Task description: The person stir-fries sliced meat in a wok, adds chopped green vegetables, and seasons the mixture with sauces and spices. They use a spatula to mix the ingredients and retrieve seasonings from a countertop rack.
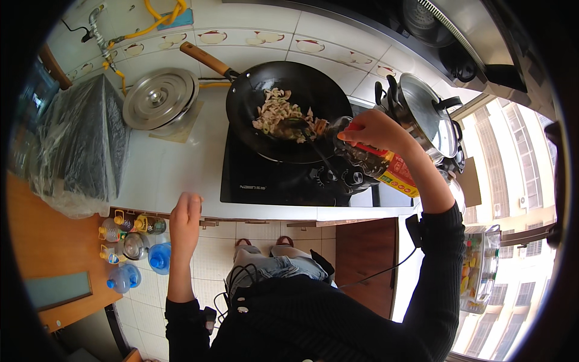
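My right hand (373, 129) grips the red handle of a large plastic bottle (384, 169) with a red and yellow label, tilted with its neck toward the black wok (325, 90). Pieces of sliced meat (278, 111) with bits of green lie in the wok, and a dark ladle (296, 124) rests among them with its handle over the near right rim. The wok stands on a black cooktop (267, 181). My left hand (186, 210), fingers curled and slightly blurred, is by the counter's front edge; whether it holds anything small cannot be made out.
A steel pot with a lid (158, 97) and a plastic-wrapped box (79, 140) are on the left. To the right stands a steel pot with a glass lid (427, 117). Above it juts the range hood (452, 40). Several bottles and blue water jugs (159, 258) stand on the floor.
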Demonstrator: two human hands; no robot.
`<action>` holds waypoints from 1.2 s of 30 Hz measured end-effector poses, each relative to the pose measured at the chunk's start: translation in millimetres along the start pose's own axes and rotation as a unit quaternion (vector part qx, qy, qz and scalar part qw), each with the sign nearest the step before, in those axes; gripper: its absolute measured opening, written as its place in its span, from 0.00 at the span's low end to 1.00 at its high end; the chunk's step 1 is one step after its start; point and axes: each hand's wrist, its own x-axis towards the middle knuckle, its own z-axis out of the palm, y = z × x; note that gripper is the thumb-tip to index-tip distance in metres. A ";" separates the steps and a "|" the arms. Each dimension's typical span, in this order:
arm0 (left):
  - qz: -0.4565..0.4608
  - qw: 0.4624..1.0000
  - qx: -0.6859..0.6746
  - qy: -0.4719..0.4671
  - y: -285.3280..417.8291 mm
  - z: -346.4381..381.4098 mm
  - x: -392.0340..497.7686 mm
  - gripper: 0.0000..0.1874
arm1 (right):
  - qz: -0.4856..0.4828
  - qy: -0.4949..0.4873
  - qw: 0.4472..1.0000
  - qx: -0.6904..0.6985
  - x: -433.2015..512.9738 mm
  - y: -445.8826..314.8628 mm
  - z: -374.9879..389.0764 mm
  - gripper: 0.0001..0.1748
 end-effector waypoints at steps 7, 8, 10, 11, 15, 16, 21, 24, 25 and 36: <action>-0.009 1.000 -0.018 -0.010 -4.9 -1.7 0.7 0.12 | 0.000 -0.001 1.000 -0.005 11.7 -1.0 0.1 0.20; -0.006 1.000 -0.019 -0.009 -5.2 -1.6 0.6 0.12 | -0.002 0.000 1.000 -0.005 13.3 -1.8 0.2 0.20; -0.004 1.000 -0.020 -0.011 -5.7 -1.5 0.4 0.12 | -0.015 0.003 1.000 -0.017 15.8 -3.7 -0.1 0.21; -0.006 1.000 -0.021 -0.013 -5.9 -1.4 0.3 0.12 | -0.022 0.004 1.000 -0.021 16.8 -4.8 -0.3 0.21; -0.005 1.000 -0.024 -0.018 -7.5 -1.5 0.9 0.12 | -0.012 -0.002 1.000 -0.020 18.5 -7.9 -2.2 0.23; 0.000 1.000 -0.017 -0.016 -8.2 -1.5 1.3 0.12 | -0.004 -0.005 1.000 -0.018 18.7 -8.1 -2.6 0.23; -0.003 1.000 -0.017 -0.023 -12.1 -1.4 2.2 0.13 | -0.017 -0.001 1.000 -0.022 21.2 -5.4 -2.3 0.23; 0.024 1.000 -0.009 -0.012 -11.6 1.5 3.2 0.11 | -0.025 0.004 0.999 -0.023 22.4 -3.5 -1.6 0.23; 0.031 0.999 -0.001 -0.012 -10.4 2.6 4.0 0.11 | -0.026 0.007 0.999 -0.023 22.3 -3.3 -1.6 0.23; 0.001 0.974 -0.146 -0.172 41.2 8.7 33.5 0.10 | 0.073 0.094 0.992 0.036 -9.2 -12.7 -4.8 0.24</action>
